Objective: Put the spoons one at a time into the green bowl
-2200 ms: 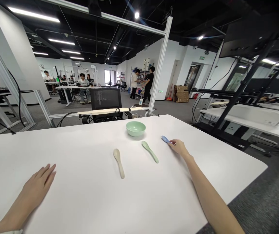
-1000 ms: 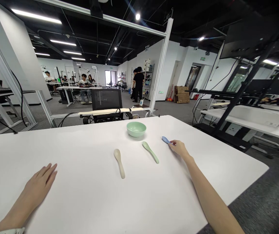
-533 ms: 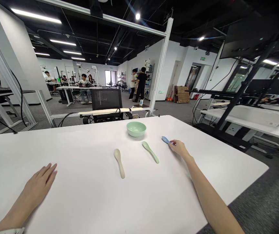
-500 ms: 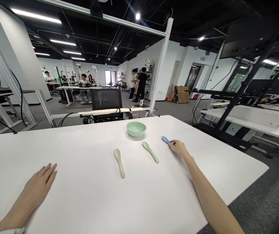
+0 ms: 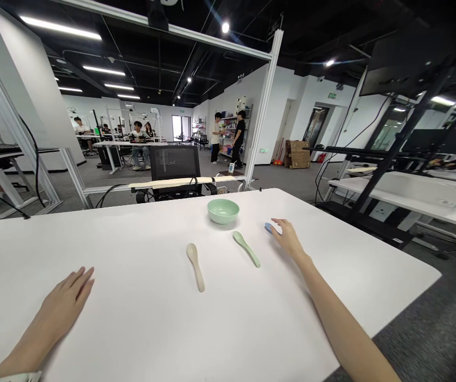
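Note:
My right hand is over the blue spoon, its thumb and fingers spread apart. Only the spoon's bowl end shows; the hand covers the rest, so contact cannot be made out. To its left a light green spoon lies slantwise, and farther left is a beige spoon. A green bowl stands upright behind the spoons. Far off at the left, my left hand rests on the white table with its fingers stretched out, holding nothing.
The white table has a rounded far edge. Beyond it stand a metal frame and a black mesh chair. A black monitor stand is to the right. Several people are in the background.
My right hand's fingers have opened and lifted off the blue spoon's handle, reaching a little farther forward. My left hand and the other tableware are still. Two background people have shifted.

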Demonstrator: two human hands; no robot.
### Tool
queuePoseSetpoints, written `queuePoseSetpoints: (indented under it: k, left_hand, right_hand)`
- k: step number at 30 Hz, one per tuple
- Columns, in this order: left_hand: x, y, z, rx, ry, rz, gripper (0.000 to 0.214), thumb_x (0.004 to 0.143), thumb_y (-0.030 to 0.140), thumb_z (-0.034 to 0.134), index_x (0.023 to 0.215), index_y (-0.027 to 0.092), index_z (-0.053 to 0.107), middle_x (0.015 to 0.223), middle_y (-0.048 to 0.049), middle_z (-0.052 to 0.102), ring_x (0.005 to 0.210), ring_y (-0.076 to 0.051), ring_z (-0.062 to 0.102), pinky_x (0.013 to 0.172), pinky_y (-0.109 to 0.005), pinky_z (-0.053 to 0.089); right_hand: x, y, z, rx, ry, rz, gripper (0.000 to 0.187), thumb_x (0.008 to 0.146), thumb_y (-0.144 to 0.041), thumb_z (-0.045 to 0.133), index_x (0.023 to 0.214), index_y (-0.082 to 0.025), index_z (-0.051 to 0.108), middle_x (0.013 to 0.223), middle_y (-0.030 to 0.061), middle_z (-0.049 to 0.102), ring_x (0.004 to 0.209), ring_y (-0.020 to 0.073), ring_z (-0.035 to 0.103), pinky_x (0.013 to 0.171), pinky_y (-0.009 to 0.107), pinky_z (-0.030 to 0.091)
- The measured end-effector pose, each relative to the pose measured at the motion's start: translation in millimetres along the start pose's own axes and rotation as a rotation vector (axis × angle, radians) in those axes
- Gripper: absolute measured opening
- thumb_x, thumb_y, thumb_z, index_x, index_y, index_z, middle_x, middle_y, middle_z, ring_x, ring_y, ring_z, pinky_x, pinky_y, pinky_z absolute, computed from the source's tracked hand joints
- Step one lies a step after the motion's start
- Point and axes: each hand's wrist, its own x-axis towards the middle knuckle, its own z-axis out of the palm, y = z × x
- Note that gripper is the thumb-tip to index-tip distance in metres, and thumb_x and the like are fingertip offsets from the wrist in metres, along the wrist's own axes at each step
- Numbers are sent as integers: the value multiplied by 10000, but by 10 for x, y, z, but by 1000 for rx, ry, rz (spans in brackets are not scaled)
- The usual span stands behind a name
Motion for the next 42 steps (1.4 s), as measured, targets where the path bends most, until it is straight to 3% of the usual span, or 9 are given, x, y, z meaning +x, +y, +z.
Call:
queuePoseSetpoints:
  k: [4,9,24,31,36,39,42]
  left_hand:
    - [-1,2,-18,-8,-4,-7,803,946,547,228,1460,57,604,1559,-202,602,1477,-373,531,1228,-544,425]
    - [6,-1,-22,8,-17,-2,828,940,561,201,1459,61,607,1558,-186,607,1480,-368,530,1251,-527,400]
    - [9,45,-64,-15,-2,-15,761,929,530,266,1434,95,633,1537,-182,629,1455,-366,558,1223,-538,441]
    - [3,102,-104,18,-22,-21,807,938,535,207,1454,61,607,1556,-186,611,1479,-347,534,1257,-487,397]
    - [-20,177,-171,-21,-35,-26,815,931,543,226,1456,49,605,1564,-221,592,1498,-356,509,1259,-484,392]
    - [-21,191,-185,-33,-13,-40,808,935,534,205,1441,60,620,1545,-223,610,1477,-365,532,1239,-526,414]
    - [-14,180,-180,-37,3,-37,773,931,518,239,1427,79,637,1519,-215,636,1460,-361,552,1217,-525,443]
  right_hand:
    - [-88,-330,207,47,-208,-160,480,1026,-340,435,1417,-175,659,1484,172,640,1412,304,565,1217,496,412]
    - [-173,-494,361,28,-356,-183,493,1050,-330,422,1375,-90,704,1499,213,629,1463,318,536,1250,457,384]
    - [-194,-577,299,46,-363,-142,447,1050,-275,436,1359,-116,717,1479,189,652,1468,306,536,1245,483,393]
    - [-175,-664,199,45,-327,-75,417,1009,-256,486,1329,-121,716,1492,204,633,1457,314,537,1235,463,388]
    - [-220,-1185,121,169,-223,-71,366,1016,-241,450,1283,-168,690,1290,159,729,1229,265,663,1092,412,481]
    - [-395,-1727,152,291,-351,-96,298,1031,-284,465,1230,-163,652,1032,106,757,921,222,703,869,345,521]
    - [-649,-2240,224,339,-507,-89,233,1024,-359,532,1164,-189,608,884,54,721,776,201,667,717,297,459]
